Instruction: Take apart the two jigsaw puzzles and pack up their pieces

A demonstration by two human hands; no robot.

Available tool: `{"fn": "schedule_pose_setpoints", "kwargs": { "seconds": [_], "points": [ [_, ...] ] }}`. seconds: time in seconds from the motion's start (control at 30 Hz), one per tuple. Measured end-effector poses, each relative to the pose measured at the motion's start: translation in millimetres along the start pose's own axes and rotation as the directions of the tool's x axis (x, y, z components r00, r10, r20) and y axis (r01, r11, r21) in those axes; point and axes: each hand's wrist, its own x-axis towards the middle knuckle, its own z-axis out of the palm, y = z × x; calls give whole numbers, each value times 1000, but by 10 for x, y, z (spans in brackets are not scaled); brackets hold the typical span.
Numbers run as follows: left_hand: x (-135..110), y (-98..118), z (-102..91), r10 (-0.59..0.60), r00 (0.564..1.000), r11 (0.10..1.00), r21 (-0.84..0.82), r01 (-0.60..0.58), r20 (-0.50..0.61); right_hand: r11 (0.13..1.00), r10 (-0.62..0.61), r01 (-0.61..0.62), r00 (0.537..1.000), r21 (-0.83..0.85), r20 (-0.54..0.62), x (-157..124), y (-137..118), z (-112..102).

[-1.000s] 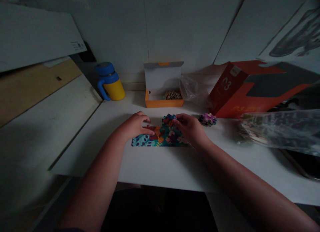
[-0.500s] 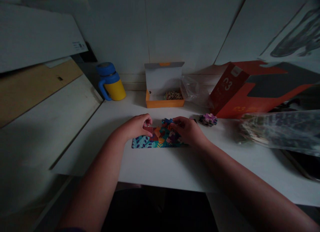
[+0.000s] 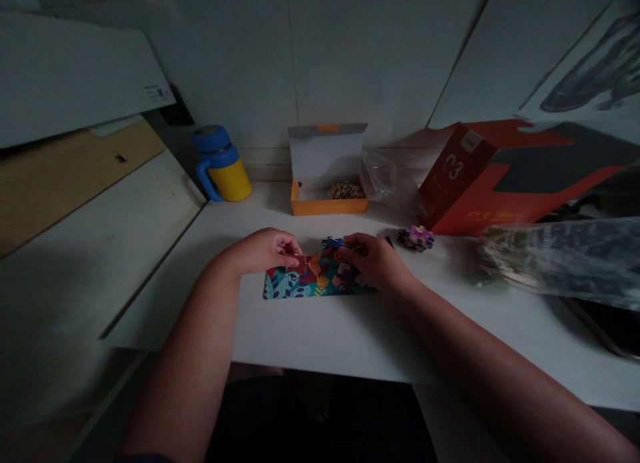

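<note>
A partly joined, colourful jigsaw puzzle (image 3: pixel 305 282) with leaves and flowers lies on the white table (image 3: pixel 325 330). My left hand (image 3: pixel 263 250) is curled at the puzzle's upper left, its fingertips pinched on a reddish piece (image 3: pixel 301 260) at the puzzle's top edge. My right hand (image 3: pixel 375 260) rests on the puzzle's right part, fingers bent and pressing on the pieces near a blue piece (image 3: pixel 334 242) at the top. A small heap of loose purple pieces (image 3: pixel 415 237) lies just right of my right hand.
At the back stand a yellow mug with a blue lid (image 3: pixel 223 164), an open orange box (image 3: pixel 327 176) with pieces inside, a crumpled clear bag (image 3: pixel 387 180) and a red carton (image 3: pixel 465 176). A plastic bag of pieces (image 3: pixel 560 260) lies at the right. Boards lean at the left.
My left hand has lifted and curled, drawing back to the puzzle's upper left and pinching a reddish piece. My right hand has lowered onto the puzzle's right part.
</note>
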Motion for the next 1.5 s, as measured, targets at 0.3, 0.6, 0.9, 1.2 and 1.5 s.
{"fn": "schedule_pose_setpoints", "kwargs": {
  "seconds": [0.3,0.6,0.9,1.2,1.5],
  "points": [
    [146,88,158,30,941,970,-217,-109,-338,943,-10,13,1000,333,-12,16,19,29],
    [338,125,584,112,970,878,-437,-198,-217,958,-24,43,997,284,-71,30,15,-1],
    [349,122,708,226,966,869,-423,-258,-125,993,-107,100,986,-61,-127,17,-22,-63],
    [16,23,44,218,939,821,570,-29,-265,920,-249,213,966,-330,-71,-4,-68,-119],
    [-154,-63,-169,-77,992,756,643,126,-104,896,-230,213,973,-389,2,-3,-100,-127]
  ]
}}
